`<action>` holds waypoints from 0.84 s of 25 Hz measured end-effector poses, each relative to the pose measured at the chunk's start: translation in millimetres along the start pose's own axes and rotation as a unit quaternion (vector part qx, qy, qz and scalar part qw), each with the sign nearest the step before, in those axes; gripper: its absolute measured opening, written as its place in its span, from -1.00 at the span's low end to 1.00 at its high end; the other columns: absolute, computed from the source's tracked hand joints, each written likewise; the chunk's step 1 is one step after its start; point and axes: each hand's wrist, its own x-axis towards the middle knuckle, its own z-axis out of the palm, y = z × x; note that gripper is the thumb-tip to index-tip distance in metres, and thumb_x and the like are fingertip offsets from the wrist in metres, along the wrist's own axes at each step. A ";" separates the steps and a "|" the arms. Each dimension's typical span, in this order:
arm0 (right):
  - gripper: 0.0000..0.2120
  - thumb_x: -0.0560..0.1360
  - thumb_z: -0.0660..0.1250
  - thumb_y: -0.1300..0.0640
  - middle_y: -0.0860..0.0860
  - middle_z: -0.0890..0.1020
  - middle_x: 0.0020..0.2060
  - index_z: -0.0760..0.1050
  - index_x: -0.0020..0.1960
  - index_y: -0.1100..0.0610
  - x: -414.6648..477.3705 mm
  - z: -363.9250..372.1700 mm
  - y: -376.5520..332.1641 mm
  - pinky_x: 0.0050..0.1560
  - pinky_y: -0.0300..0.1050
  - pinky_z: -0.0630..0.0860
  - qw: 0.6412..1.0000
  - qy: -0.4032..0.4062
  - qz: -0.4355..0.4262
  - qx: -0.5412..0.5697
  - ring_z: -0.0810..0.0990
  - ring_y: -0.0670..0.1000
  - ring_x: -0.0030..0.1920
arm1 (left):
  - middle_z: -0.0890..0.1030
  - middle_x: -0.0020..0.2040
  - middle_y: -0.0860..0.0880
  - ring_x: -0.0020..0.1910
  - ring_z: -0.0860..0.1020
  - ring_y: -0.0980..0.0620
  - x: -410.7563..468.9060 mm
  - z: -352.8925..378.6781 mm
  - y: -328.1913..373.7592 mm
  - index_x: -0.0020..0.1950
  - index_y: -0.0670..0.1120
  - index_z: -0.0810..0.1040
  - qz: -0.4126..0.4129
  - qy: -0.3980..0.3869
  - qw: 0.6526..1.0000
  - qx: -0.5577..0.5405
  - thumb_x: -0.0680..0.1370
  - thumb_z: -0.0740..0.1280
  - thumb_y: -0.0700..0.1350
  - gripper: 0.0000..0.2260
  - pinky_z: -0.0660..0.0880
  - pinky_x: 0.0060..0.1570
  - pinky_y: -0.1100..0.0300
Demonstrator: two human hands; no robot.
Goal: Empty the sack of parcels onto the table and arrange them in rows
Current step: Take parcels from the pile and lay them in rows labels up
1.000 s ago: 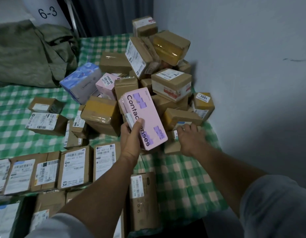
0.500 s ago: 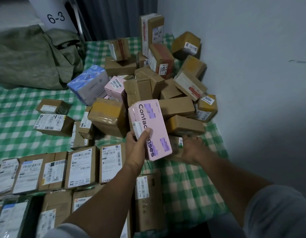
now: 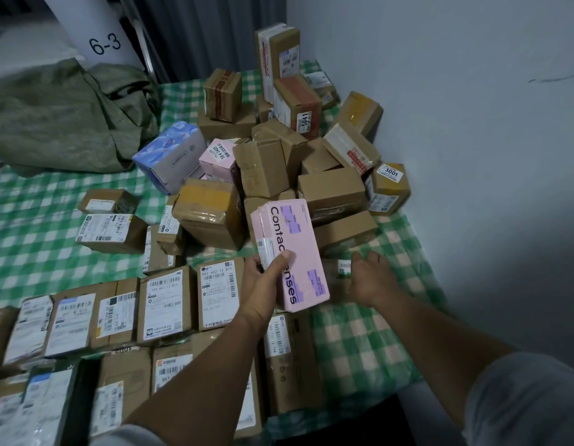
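My left hand holds a pink contact-lens box upright above the table, thumb across its front. Just to its right, my right hand grips a small brown parcel with a white label, which lies on the cloth and is partly hidden behind the pink box. Behind both hands a loose pile of brown parcels leans into the wall corner. Labelled parcels stand side by side in rows at the front left. The emptied green sack lies crumpled at the back left.
The table has a green checked cloth, its bare patch under my right forearm. A grey wall bounds the right side. A blue-white box and a pink box sit in the pile. A board marked 6-3 stands behind.
The top of the pile has toppled backward toward the corner. My right hand has drawn back a little from the pile's foot. The pink box stays in my left hand.
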 end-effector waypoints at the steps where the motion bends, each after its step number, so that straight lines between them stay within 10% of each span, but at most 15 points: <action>1: -0.55 0.50 0.37 0.15 0.21 0.40 0.28 0.37 0.35 0.16 -4.0 -3.7 -1.4 0.27 0.05 0.42 1.000 0.010 0.006 0.023 0.36 0.24 0.32 | 0.73 0.03 -0.12 -0.05 0.73 -0.10 -1.9 -1.1 -1.0 0.25 -0.09 0.39 -0.005 -0.007 1.000 0.005 0.51 0.48 0.05 -0.56 0.64 -0.23 0.04; 8: -0.80 0.64 0.20 0.11 0.06 0.60 -0.15 0.47 -0.15 0.05 -41.9 -44.8 -27.8 -0.07 0.02 0.57 0.939 0.042 0.024 0.341 0.60 0.13 -0.07 | 0.73 0.04 -0.07 -0.05 0.73 -0.05 -23.1 -4.9 0.5 0.31 -0.06 0.45 -0.022 -0.033 0.998 0.047 0.33 0.57 0.22 -0.33 0.67 -0.07 -0.15; 13: -0.77 0.61 0.33 -0.10 0.02 0.64 0.11 0.50 0.14 0.02 -75.8 -67.5 -57.1 0.09 0.20 0.64 0.852 -0.041 0.004 0.521 0.64 0.09 0.10 | 0.70 0.07 0.04 -0.03 0.70 0.05 -35.3 -1.4 5.3 0.30 -0.06 0.47 0.024 -0.007 0.987 0.159 0.03 0.58 0.41 -0.02 0.67 -0.01 -0.04; 21: -0.54 0.53 0.45 -0.04 0.01 0.71 0.08 0.37 0.32 0.08 -98.7 -61.4 -62.9 0.15 0.22 0.61 0.859 -0.040 0.025 0.510 0.71 0.10 0.04 | 0.69 0.05 -0.11 -0.09 0.67 -0.05 -57.4 -13.5 11.7 0.12 -0.10 0.44 0.007 -0.067 0.997 0.033 0.50 0.44 -0.19 -0.74 0.59 -0.15 0.03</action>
